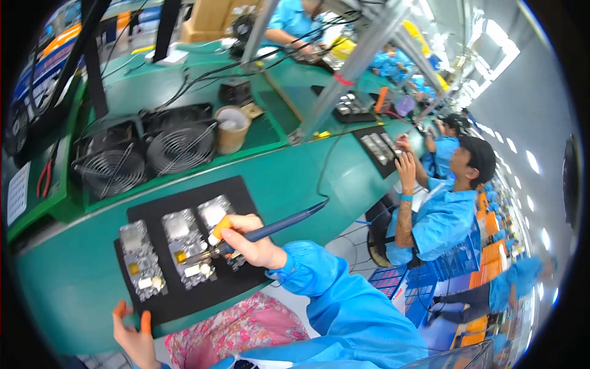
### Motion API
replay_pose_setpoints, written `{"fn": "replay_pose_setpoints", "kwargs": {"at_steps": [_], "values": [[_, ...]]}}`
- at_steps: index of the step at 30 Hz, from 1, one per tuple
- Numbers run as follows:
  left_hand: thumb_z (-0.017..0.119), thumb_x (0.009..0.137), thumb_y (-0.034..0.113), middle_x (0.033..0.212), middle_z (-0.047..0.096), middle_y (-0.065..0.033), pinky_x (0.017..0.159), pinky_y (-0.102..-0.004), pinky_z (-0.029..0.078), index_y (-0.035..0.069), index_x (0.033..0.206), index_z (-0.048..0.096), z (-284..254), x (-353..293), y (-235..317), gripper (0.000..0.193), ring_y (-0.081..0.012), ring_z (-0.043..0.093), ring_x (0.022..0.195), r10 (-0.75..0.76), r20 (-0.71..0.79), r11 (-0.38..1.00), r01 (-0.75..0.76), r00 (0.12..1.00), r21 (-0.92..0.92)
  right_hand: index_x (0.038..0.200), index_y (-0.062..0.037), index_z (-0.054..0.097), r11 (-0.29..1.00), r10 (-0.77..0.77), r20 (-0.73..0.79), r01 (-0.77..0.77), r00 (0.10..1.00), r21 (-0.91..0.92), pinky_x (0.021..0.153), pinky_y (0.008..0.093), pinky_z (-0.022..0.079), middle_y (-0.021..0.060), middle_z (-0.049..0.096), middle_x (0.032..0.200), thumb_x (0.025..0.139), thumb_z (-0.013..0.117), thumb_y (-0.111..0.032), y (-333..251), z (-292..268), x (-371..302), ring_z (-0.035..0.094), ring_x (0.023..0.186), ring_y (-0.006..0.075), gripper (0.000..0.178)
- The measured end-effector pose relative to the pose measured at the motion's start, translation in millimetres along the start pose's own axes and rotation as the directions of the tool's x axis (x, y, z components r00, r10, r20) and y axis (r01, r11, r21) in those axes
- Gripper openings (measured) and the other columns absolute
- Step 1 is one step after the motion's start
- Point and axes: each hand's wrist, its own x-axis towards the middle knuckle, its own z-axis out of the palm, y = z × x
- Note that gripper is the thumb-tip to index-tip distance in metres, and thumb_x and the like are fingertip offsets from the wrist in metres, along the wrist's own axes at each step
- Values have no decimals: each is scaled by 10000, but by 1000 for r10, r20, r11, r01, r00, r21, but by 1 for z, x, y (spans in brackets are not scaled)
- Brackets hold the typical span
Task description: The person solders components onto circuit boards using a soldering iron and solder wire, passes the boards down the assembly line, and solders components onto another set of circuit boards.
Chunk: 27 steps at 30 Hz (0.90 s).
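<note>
My right hand is closed around the dark blue handle of a soldering iron, with an orange finger cot on a finger. The iron slants down to the left, its metal tip over or against the lower part of the middle circuit board. From this view I cannot tell whether it touches. Another circuit board lies to the left, and a third board is partly hidden behind my right hand. All three lie on a black mat. My left hand, orange cots on its fingertips, is empty with fingers apart beside the mat's near left corner.
Two fans with wire guards stand behind the mat, beside a roll of tape. Red-handled pliers lie at far left. The iron's cable runs backward. A co-worker sits to the right, near blue crates.
</note>
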Motion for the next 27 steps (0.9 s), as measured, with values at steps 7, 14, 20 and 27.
{"fn": "replay_pose_setpoints", "kwargs": {"at_steps": [7,14,20,27], "values": [[410,915,106,904,486,1,645,-189,285,14,1071,547,16,24,-2,227,-59,402,758,-230,261,354,330,937,-875,792,34,596,976,44,79,-26,996,-216,538,241,421,55,574,649,835,485,-118,3,7,8,532,585,103,192],[587,735,-90,971,564,-77,725,-271,412,20,855,616,30,28,46,165,-203,525,826,-4,-49,968,-9,999,-252,799,26,601,976,-4,86,23,996,-215,431,237,334,47,519,560,813,517,-76,29,18,10,474,461,93,133],[686,664,-39,898,582,-71,662,-282,425,35,795,610,23,15,45,169,-215,527,772,153,-134,986,-161,979,-53,777,29,603,963,-29,179,75,983,-259,421,252,357,62,510,526,780,529,-66,24,32,9,489,436,134,121],[729,602,12,921,598,-54,663,-313,432,43,793,586,28,11,41,241,-227,532,794,254,-58,963,-258,965,-75,775,34,607,961,-70,174,113,982,-251,428,263,378,104,555,590,760,536,-83,23,33,7,501,444,163,137]]}}
